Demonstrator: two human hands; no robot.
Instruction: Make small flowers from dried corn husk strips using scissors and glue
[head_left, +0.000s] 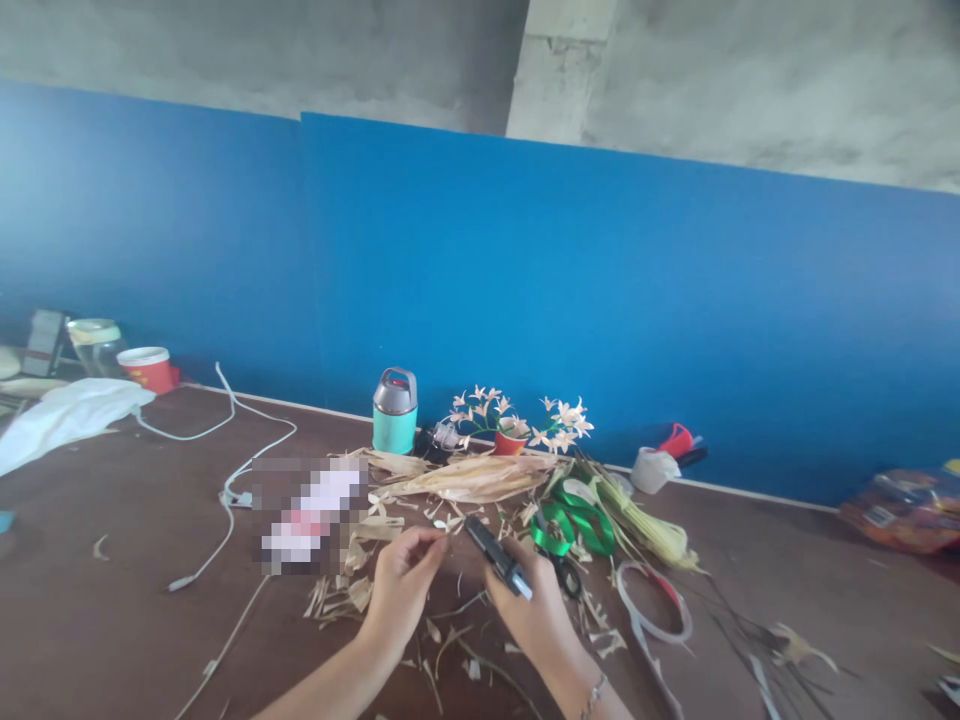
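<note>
Nearest us, we are pinching together the thumb and forefinger of our bare left hand [405,578]; whether anything thin is sitting between them, we cannot tell. Beyond, pale tan dried husks [472,480] are lying on the dark brown desk [112,630]. Rightward, we are gripping a long black hand tool with a silvery end [492,550] in our bare right hand [531,598]. We are working best by steadying both wrists and angling the tool clear of our left fingertips. Shiny green ribbon [598,535] is looping just right of it.

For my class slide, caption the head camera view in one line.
Right hand holding a dark tool, left hand beside it, above tan scraps, near green ribbon.
</note>
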